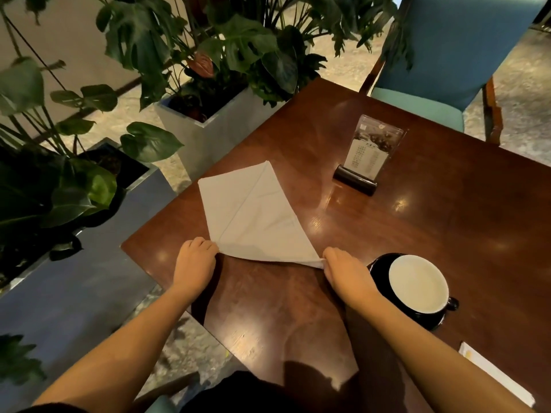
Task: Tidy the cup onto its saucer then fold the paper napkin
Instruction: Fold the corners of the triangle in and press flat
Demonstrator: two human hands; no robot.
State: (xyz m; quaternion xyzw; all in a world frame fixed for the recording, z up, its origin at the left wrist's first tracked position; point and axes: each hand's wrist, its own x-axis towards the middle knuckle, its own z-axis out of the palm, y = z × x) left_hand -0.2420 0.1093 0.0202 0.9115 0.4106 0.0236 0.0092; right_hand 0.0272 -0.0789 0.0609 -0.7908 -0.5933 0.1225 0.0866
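While leafy plants [208, 52] in tall grey planters [214, 126] crowd the floor beyond its left edge, a dark polished wooden table [447, 228] fills the frame, with a teal upholstered chair [447, 55] drawn up at its far side. Spread over the left part of the tabletop, close to the left edge, lies the white paper napkin [256, 216], creased along a diagonal and partly doubled over, its near border lifted slightly and stretched taut between two bare hands. At the napkin's near-left corner, the left hand [195, 259] pinches the paper with curled fingers; at the near-right corner, the right hand [343, 269] grips the paper the same way, both forearms reaching in from the table's near edge. Just right of the right hand sits the black saucer [378, 263], and the black cup [419, 283], white inside, rests on it with its handle pointing right. Toward the far middle of the table stands a clear menu holder [369, 153] on a black base. At the near right edge, a white card [495, 377] lies partly out of frame.
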